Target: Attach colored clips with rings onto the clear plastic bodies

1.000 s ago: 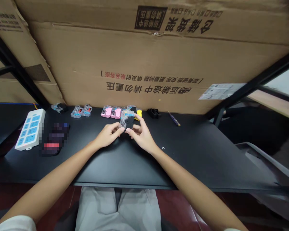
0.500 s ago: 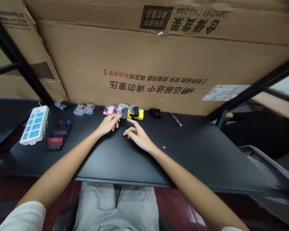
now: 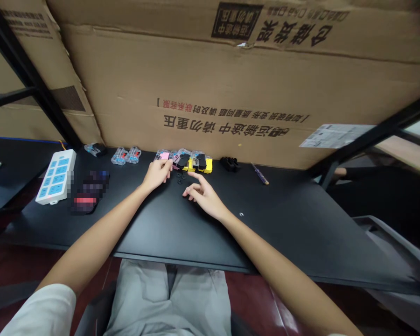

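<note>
My left hand (image 3: 157, 175) is closed, thumb and fingers pinched at the near left edge of a clear plastic case with a black part (image 3: 182, 159). The case leans among similar pieces at the back of the table. My right hand (image 3: 206, 198) hovers to the right, index finger stretched out and the others loosely bent, with nothing visible in it. Several small black rings (image 3: 179, 181) lie between the hands. Beside the case are a pink piece (image 3: 164, 155) on the left and a yellow and black piece (image 3: 205, 163) on the right.
Two clear cases (image 3: 126, 155) and a clear and black piece (image 3: 95, 150) lie back left, near a white power strip (image 3: 57, 177) and a blurred dark object (image 3: 90, 192). On the right are black parts (image 3: 229, 164), a screwdriver (image 3: 260, 174) and a small white clip (image 3: 241, 214).
The clear case has turned and sits lower against the yellow piece. My left fingers have drawn slightly left, showing more black rings. My right hand has barely moved.
</note>
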A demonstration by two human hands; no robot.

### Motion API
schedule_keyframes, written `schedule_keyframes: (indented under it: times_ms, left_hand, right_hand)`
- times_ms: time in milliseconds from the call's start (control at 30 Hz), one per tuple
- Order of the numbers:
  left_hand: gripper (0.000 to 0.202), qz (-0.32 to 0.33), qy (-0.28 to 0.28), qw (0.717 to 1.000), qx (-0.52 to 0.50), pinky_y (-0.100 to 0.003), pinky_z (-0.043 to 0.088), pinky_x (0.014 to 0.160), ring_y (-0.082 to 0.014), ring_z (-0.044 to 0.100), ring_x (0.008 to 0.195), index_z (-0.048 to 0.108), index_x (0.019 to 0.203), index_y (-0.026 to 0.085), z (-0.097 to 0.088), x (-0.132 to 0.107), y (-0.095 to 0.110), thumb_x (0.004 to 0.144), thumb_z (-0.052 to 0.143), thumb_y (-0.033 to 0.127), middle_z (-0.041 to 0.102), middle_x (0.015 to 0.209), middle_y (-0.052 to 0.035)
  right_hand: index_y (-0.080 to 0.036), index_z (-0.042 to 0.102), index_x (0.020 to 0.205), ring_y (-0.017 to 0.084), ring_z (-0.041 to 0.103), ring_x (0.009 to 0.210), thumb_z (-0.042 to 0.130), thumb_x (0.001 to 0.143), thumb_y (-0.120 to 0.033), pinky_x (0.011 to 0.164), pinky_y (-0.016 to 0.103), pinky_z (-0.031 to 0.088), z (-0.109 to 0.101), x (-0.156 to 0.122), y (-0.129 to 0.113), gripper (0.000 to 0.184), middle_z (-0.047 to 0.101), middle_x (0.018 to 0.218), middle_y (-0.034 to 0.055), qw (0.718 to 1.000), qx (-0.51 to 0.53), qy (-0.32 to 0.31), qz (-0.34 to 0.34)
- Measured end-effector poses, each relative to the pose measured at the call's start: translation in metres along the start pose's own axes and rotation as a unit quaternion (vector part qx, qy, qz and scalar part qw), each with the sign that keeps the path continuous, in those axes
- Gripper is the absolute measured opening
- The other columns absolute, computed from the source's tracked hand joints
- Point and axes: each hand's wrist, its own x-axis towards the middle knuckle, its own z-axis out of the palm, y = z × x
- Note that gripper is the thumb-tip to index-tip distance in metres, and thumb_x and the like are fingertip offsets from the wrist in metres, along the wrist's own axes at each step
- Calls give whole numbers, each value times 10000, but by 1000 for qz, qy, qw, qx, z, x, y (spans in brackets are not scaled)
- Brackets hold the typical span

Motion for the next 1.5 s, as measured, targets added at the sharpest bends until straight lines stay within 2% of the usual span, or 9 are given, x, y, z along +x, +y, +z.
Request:
schedule_keyframes:
  times_ms: [167,333,433,600,867,1167,1267,1367,1500]
  left_hand:
    - [224,125,119,954,246,-366,492,978,-268,715,1060,720,1035,213,-52,-6,-9,1031,525,323,794,1099,-94]
    - [289,80,125,906,397,-468,428,1147,-347,595,1331,694,1241,218,-83,-3,-30,994,557,277,714,1358,-135]
    - [260,63,99,897,425,-511,431,1144,-373,590,1321,719,1196,229,-82,-1,-34,998,569,306,705,1370,-135]
    - [272,53,93,896,431,-548,432,1150,-395,581,1312,741,1196,230,-81,0,-35,976,609,323,701,1374,-146]
    - [247,50,98,887,448,-519,473,1115,-379,601,1256,772,1121,232,-81,-3,-28,983,597,338,723,1279,-138]
    - [211,9,48,909,415,-353,478,712,-285,717,757,740,815,247,-78,-11,-6,942,642,384,774,790,-77]
    - [236,80,-65,938,332,-309,407,639,-229,676,634,709,750,257,-67,-18,1,938,653,387,730,656,-23]
    - [250,151,-151,936,280,-291,359,621,-195,646,602,710,778,261,-51,-25,7,972,627,395,726,653,-1]
    - [248,198,-155,921,299,-285,327,638,-197,656,668,722,832,259,-36,-30,10,1002,612,403,755,743,-12]
  right_hand:
    - [-189,450,1544,179,667,743,682,943,-390,753,373,577,-5,-1,1,675,749,900,22,1000,8,-4,7]
    - [-220,627,1377,179,693,784,696,938,-403,663,328,569,-6,3,6,480,754,1080,80,999,-30,7,-17]
    - [-197,718,1265,185,691,761,674,953,-406,585,290,544,-7,12,8,377,742,957,69,997,-75,1,-16]
    - [-213,614,1517,168,632,590,671,961,-397,439,243,478,-10,26,11,588,610,680,-34,997,-78,-11,-2]
    - [-260,574,1553,160,616,575,653,966,-353,440,256,495,-11,25,10,599,666,747,-17,998,-69,-7,-6]
    - [-204,744,1256,185,655,585,623,976,-418,474,283,516,-7,21,12,373,705,731,20,997,-63,35,-17]
    - [-212,780,1078,212,704,698,585,988,-384,633,373,605,-26,21,7,275,785,946,85,977,-118,149,-97]
    - [-209,768,1147,293,738,968,545,997,-322,941,507,602,-66,23,4,291,802,1086,129,913,-252,273,-169]
    - [-158,682,1427,412,611,1306,601,938,-322,1100,620,490,-120,23,15,522,704,1466,204,852,-443,255,-112]
